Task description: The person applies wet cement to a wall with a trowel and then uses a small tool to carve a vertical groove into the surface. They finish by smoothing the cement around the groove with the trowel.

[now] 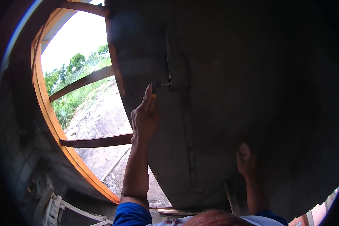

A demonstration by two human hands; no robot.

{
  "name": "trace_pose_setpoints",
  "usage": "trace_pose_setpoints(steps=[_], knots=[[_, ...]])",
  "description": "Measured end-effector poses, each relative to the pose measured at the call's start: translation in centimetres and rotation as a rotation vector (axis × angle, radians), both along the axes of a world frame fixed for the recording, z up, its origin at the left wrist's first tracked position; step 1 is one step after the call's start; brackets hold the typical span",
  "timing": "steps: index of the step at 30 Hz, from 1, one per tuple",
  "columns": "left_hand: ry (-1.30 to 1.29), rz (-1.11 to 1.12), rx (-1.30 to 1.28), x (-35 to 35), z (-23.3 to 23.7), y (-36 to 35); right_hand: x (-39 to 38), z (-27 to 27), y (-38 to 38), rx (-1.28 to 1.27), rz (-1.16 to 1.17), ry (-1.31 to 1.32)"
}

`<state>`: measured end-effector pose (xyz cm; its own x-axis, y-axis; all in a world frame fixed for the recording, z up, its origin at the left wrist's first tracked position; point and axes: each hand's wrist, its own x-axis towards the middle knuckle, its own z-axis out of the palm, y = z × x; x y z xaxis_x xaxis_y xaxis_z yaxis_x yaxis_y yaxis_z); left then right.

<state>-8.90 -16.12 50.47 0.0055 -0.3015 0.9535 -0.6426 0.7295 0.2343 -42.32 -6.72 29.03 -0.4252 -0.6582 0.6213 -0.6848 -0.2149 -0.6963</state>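
My left hand (145, 116) is raised and wrapped around the handle of a trowel (167, 60). Its bent metal shank shows just above my fingers. The blade, seen nearly edge-on, lies along the dark grey wall (222, 109). A rough-edged vertical groove or ridge (190, 150) runs down the wall surface right of that hand. Lower down and to the right, my right hand (247, 160) is near the wall, its fingers loosely apart with nothing visible in them. Shadow hides whether it touches the wall.
On the left, a window opening has an orange-brown wooden frame (45, 101) and dark crossbars (98, 141). Rock and greenery lie outside. Wooden pieces (54, 207) stand at the lower left, and a plank (232, 197) leans at the wall's foot.
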Motion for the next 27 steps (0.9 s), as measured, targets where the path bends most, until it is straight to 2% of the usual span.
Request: trace_pose_setpoints(steps=[3, 6, 15, 21, 24, 27], knots=[[0.05, -0.004, 0.269, -0.4, 1.7, 2.0, -0.2, -0.2, 0.8, 0.01, 0.005, 0.015], [0.064, -0.041, 0.011, -1.2, 3.3, -0.2, -0.3, 0.3, 1.0, 0.025, -0.018, 0.05], [0.008, 0.042, -0.19, -0.8, 6.6, -2.3, 0.5, 1.5, -0.3, 0.023, 0.017, -0.016], [0.022, 0.037, -0.132, -1.4, 10.4, -1.7, 0.3, 1.6, -0.7, 0.076, 0.012, -0.056], [0.038, 0.008, -0.238, -1.4, 11.9, -2.4, 0.1, 2.0, -0.6, 0.1, 0.005, -0.044], [-0.019, 0.083, -0.216, -1.0, 13.7, -1.8, -0.2, 2.5, -0.3, 0.108, 0.006, -0.033]])
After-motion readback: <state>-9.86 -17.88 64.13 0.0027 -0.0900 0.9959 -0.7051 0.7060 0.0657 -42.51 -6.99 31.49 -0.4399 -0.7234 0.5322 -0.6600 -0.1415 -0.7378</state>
